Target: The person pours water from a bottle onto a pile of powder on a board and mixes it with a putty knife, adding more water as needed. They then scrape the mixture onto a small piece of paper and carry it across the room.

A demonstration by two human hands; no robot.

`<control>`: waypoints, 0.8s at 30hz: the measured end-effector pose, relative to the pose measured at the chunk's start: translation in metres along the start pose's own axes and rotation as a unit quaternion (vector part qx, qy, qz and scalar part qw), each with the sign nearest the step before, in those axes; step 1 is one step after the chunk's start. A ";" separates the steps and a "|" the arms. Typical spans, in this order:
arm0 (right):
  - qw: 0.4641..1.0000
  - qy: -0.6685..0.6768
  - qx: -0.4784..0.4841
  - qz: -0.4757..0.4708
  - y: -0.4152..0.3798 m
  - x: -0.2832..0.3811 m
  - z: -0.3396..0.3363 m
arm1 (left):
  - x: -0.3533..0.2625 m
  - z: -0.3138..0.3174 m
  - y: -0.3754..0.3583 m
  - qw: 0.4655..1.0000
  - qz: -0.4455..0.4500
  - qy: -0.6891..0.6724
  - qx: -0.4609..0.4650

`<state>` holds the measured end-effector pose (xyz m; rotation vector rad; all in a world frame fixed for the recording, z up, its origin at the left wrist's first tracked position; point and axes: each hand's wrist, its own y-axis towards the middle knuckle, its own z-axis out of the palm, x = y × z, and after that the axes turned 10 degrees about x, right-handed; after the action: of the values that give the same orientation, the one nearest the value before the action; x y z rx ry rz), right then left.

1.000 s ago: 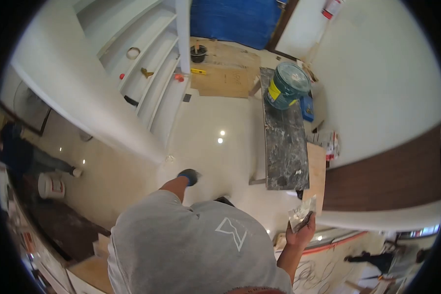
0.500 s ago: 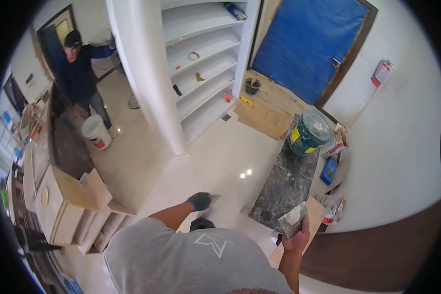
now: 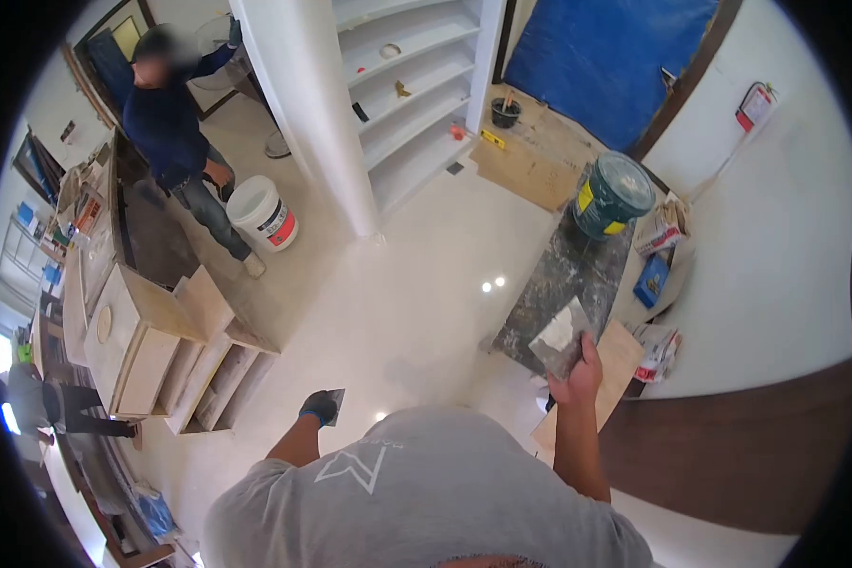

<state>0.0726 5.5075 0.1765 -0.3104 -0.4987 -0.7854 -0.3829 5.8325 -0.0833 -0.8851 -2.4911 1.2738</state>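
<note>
My left hand (image 3: 319, 407), in a dark glove, is closed on a flat metal putty knife (image 3: 337, 405) above the pale, shiny floor. My bare right hand (image 3: 577, 372) grips a square metal plate (image 3: 551, 355) with white putty (image 3: 561, 331) spread on its face. That plate is held over the near end of a dark, marbled board (image 3: 577, 270). A dark green bucket (image 3: 613, 196) with a clear lid stands at the board's far end.
At the left, a person (image 3: 172, 137) stands beside a white bucket (image 3: 263, 214). Wooden cabinet boxes (image 3: 147, 336) stand nearer. White shelves (image 3: 412, 104) adjoin a rounded column (image 3: 317, 123). Torn bags (image 3: 658, 350) and a plywood sheet (image 3: 606, 369) are at the right.
My left hand has swung left and toward my body with the putty knife. My view has shifted. The person at the left has turned sideways and stepped nearer.
</note>
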 end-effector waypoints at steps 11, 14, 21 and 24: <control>0.997 0.014 0.027 0.066 -0.057 -0.091 0.064 | 0.036 0.041 -0.047 0.998 0.057 -0.002 -0.006; 0.996 0.021 0.033 0.081 -0.068 -0.107 0.082 | 0.076 0.061 -0.035 0.999 0.048 0.002 -0.026; 0.993 0.015 0.028 0.117 -0.087 -0.140 0.107 | 0.094 0.053 -0.068 0.993 -0.025 -0.111 -0.023; 0.992 0.003 0.058 0.114 -0.094 -0.148 0.112 | 0.103 0.071 -0.050 0.995 -0.012 -0.102 -0.017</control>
<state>-0.1202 5.5821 0.1988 -0.2510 -0.4919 -0.5329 -0.5162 5.8243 -0.0956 -0.7651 -2.6783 1.3816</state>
